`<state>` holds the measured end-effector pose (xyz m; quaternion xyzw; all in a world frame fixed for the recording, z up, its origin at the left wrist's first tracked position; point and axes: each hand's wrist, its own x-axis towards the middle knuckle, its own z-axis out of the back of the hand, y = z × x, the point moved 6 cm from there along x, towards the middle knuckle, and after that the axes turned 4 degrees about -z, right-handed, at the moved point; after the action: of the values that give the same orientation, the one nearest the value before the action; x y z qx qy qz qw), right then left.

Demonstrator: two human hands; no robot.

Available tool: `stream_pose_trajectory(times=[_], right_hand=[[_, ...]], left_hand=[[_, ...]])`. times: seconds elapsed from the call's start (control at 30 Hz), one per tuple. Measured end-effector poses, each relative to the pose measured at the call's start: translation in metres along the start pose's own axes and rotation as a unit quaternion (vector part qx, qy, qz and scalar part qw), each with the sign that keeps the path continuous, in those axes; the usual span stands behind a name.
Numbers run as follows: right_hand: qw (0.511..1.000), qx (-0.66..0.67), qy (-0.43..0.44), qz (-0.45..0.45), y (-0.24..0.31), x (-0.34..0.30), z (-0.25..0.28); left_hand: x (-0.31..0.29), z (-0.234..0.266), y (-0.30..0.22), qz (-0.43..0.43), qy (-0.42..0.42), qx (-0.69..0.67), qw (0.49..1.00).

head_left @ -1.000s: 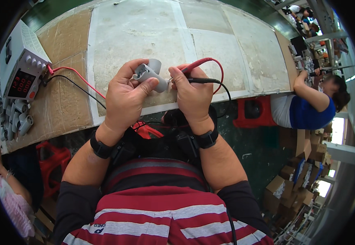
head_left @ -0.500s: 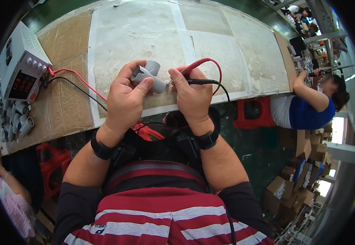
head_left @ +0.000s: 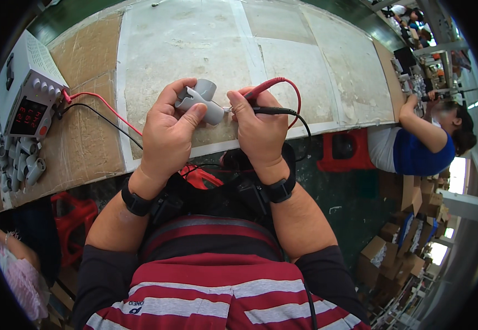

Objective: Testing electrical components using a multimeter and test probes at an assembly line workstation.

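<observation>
My left hand (head_left: 167, 135) grips a grey plastic tee-shaped housing (head_left: 211, 111) between thumb and fingers, above the near part of the table. A cut-out shows on the housing's left end. Two test probes, a red one (head_left: 266, 86) and a black one (head_left: 275, 110), are pinched together in my right hand (head_left: 262, 132). Their thin metal tips meet the right end of the housing, though I cannot make out exactly what they touch. Cables curve from both probes down past the table's near edge.
A bench power supply (head_left: 46, 69) with a lit red display stands at the left, a red lead (head_left: 99, 96) and a black lead (head_left: 99, 114) plugged in. Several grey housings (head_left: 24, 162) are heaped beside it. Co-workers sit left and right (head_left: 423, 148); red stools (head_left: 346, 148) stand by the table (head_left: 178, 49).
The digits on the power supply's display differ. My hands, the housing and the probes keep nearly the same position; the whole view has shifted slightly.
</observation>
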<state>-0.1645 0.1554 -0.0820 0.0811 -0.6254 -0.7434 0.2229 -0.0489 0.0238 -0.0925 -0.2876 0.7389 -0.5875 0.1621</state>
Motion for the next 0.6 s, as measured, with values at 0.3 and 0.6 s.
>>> stream_pose_trajectory(times=[0.3,0.6], right_hand=[[0.999,0.021,0.011,-0.022,-0.003,-0.001,-0.014],[0.998,0.036,0.011,-0.044,-0.012,-0.003,-0.004]], left_hand=[[0.001,0.012,0.005,0.007,-0.019,-0.003,1.000],[-0.001,0.007,-0.002,-0.059,-0.015,0.072,0.996]])
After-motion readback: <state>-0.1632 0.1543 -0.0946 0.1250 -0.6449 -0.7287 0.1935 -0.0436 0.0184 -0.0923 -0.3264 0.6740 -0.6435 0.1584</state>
